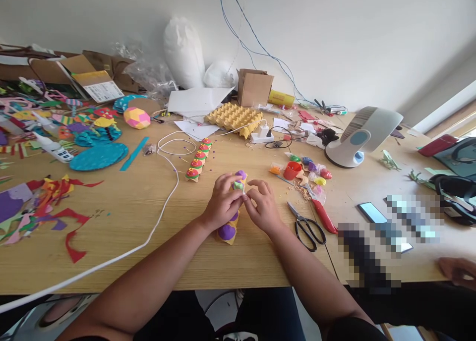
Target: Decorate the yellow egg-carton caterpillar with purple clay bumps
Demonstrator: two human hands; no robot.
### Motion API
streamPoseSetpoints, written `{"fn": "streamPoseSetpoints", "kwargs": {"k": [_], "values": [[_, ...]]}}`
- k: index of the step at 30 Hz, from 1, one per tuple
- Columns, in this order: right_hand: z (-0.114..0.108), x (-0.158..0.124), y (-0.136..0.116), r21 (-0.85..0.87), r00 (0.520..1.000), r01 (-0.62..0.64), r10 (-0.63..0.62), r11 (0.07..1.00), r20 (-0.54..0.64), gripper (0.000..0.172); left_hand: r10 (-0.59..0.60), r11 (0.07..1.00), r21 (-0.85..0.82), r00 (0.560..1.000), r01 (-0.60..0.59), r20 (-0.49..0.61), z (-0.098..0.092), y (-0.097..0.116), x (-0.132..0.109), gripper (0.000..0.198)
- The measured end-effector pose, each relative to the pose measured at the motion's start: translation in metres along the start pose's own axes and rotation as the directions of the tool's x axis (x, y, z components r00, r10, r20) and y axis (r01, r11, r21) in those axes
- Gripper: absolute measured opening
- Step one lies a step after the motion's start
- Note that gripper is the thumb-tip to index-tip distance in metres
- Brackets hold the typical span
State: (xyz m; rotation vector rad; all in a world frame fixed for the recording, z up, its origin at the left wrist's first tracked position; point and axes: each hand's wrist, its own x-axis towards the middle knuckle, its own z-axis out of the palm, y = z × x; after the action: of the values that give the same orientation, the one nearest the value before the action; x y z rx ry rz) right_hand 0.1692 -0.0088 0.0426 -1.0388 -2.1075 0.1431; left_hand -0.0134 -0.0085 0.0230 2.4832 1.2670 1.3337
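My left hand (222, 202) and my right hand (263, 204) meet above a strip of egg carton, fingertips pinched close together. Between them is a small lump of light green clay (238, 186), with a whitish bit hanging at the thumbs. Beneath lies the egg-carton strip (231, 240), its cups capped with purple clay (225, 231); my left hand covers part of it. Farther off to the left stands a second strip (193, 173), decorated in red and green with yellow rings on top.
Right of my hands lie black-handled scissors (310, 233), a red-handled knife (324, 216), a red cup (292, 170) and bagged coloured clay (319, 181). A white cable (163, 212) crosses the left side. Behind sit a yellow egg tray (234, 117) and a fan (359, 138). Another person's hand (459, 270) rests at right.
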Motion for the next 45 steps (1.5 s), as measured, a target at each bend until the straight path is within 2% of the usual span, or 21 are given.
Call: {"fn": "streamPoseSetpoints", "kwargs": {"k": [6,12,19,24,33,39,42,45], "values": [[0.004,-0.001,0.002,-0.015,0.999,0.045,-0.045,0.999,-0.009,0.019,-0.054,0.998,-0.007,0.999,0.054,0.006,-0.002,0.003,0.001,0.015],[0.005,-0.002,-0.001,-0.121,0.997,0.043,-0.051,0.992,-0.059,0.023,-0.058,0.997,-0.041,0.998,0.059,0.022,-0.003,0.005,0.003,0.018],[0.006,-0.002,-0.001,-0.257,0.985,0.124,-0.150,0.959,-0.082,0.022,-0.051,0.998,-0.042,0.998,0.053,0.033,-0.003,0.006,0.002,0.021],[0.006,-0.002,-0.001,-0.284,0.978,0.153,-0.187,0.947,-0.096,0.022,-0.048,0.998,-0.032,0.999,0.049,0.021,-0.002,0.006,0.002,0.022],[0.003,-0.002,-0.005,-0.274,0.989,0.119,-0.139,0.954,-0.056,0.023,-0.042,0.999,-0.024,0.999,0.042,-0.011,0.000,0.006,0.001,0.021],[0.002,-0.002,-0.011,-0.274,0.986,0.107,-0.138,0.956,-0.098,0.024,-0.112,0.994,-0.027,0.986,0.110,-0.121,-0.001,0.001,0.002,0.020],[-0.002,-0.002,-0.008,-0.279,0.987,0.058,-0.096,0.958,-0.125,0.020,-0.106,0.994,-0.033,0.989,0.103,-0.106,-0.001,-0.001,0.001,0.019],[-0.005,-0.002,0.001,-0.185,0.990,0.053,-0.076,0.981,-0.121,0.010,-0.110,0.992,-0.077,0.990,0.103,-0.089,0.000,-0.002,0.000,0.020]]}}
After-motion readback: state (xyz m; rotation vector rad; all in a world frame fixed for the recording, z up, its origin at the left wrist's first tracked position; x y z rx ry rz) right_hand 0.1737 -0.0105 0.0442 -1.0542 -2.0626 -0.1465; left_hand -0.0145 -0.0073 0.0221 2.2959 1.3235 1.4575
